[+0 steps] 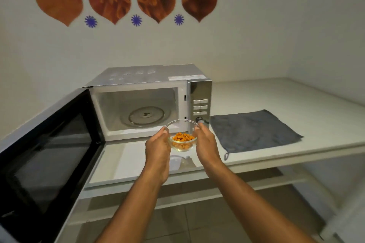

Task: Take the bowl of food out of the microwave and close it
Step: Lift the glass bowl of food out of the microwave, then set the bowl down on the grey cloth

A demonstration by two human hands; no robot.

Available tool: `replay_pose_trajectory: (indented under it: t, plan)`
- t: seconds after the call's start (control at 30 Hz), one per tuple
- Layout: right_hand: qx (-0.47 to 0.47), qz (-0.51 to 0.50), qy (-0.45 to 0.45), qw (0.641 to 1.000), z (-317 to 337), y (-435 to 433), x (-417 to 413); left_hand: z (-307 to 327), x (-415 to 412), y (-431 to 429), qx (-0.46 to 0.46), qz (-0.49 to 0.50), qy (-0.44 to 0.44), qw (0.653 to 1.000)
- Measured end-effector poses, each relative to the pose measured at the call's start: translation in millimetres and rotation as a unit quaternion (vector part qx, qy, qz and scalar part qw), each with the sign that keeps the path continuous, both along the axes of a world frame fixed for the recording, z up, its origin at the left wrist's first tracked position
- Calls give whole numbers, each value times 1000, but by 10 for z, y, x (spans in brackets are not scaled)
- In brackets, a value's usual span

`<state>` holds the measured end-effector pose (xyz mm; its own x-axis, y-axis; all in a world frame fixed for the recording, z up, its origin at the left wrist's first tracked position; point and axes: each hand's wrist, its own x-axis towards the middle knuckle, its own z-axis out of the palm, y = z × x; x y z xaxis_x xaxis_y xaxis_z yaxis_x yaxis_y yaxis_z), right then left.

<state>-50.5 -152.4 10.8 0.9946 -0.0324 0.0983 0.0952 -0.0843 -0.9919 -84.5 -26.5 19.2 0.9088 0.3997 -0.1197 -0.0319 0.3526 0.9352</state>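
Note:
A clear glass bowl (182, 140) holding orange food pieces hangs in the air just in front of the microwave (150, 79), above the counter. My left hand (158, 146) grips its left rim and my right hand (205, 142) grips its right rim. The microwave's cavity shows only the bare glass turntable (146, 115). Its black-framed door (49, 154) is swung wide to the left, reaching toward me.
A grey cloth (254, 130) lies flat on the white counter (296, 100) to the right of the microwave. The microwave's control panel (200, 100) with a knob is just behind the bowl. A clear plastic item (178, 162) lies on the counter below my hands. A lower shelf shows underneath.

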Motion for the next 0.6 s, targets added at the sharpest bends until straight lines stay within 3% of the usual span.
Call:
replay_pose_trajectory:
  t: [0.3,0.6]
  plan:
    - [-9,-71,1,997,-168,-891,256,-148,481,-804,-1,-110,-10,994]
    - [23,-168,3,986,-332,-1631,1046,-321,1418,-1588,-8,-177,5,984]
